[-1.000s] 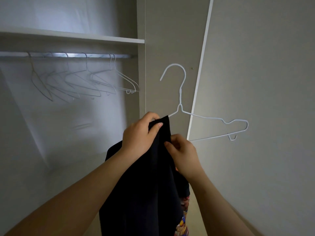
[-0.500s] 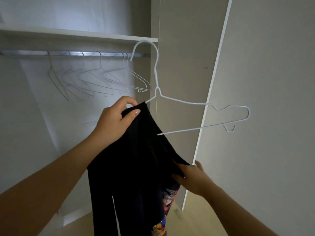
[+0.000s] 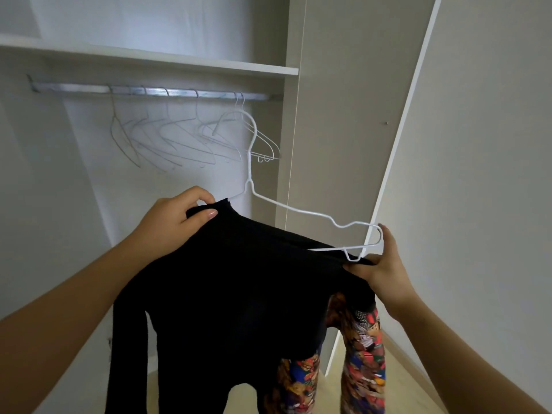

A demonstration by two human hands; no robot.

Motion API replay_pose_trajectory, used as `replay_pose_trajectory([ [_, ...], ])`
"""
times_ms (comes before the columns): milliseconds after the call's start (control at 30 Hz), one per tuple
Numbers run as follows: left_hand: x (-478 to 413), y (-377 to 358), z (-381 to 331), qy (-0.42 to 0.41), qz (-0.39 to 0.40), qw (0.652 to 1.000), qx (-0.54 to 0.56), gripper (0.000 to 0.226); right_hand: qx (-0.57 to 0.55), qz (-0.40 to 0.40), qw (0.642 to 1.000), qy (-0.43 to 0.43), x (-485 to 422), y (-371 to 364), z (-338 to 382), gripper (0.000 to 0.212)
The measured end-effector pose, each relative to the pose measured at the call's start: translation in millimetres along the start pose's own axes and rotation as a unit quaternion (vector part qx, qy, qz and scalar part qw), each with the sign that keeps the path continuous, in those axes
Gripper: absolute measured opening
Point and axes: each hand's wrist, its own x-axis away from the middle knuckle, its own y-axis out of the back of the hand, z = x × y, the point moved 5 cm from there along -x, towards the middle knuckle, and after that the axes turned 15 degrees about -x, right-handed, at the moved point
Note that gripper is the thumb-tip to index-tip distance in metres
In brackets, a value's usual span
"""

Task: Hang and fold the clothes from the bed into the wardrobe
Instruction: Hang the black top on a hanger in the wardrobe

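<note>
Under the rail (image 3: pixel 89 89), left hand (image 3: pixel 176 218) and right hand (image 3: pixel 380 270) pinch a black long-sleeved top (image 3: pixel 239 279), apparently part-hung.

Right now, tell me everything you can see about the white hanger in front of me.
The hanger is thin white wire with an open hook, a twisted neck and a notched right arm ending in a small loop. It tilts down to the right, below the rail, not hung. Its left arm is hidden inside the black top. The right hand touches its right end; the left hand holds the collar.
</note>
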Motion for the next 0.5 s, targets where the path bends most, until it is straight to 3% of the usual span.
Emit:
replay_pose_trajectory([
  [133,3,-4,5,0.021,0.005,1.000,0.004,0.020,0.116,0.021,0.990,0.072,4,-3,12,0.065],
  [233,4,-10,3,0.031,-0.003,0.999,0.015,0.017,0.151,-0.020,0.980,0.128,4,1,19,0.075],
  [367,4,-18,-1,0.032,-0.002,0.999,0.042,0.019,0.181,-0.050,0.973,0.137,0,11,22,0.075],
  [500,5,-27,-13,0.020,0.014,0.997,0.079,0.032,0.275,-0.045,0.951,0.132,-4,16,24,0.058],
])
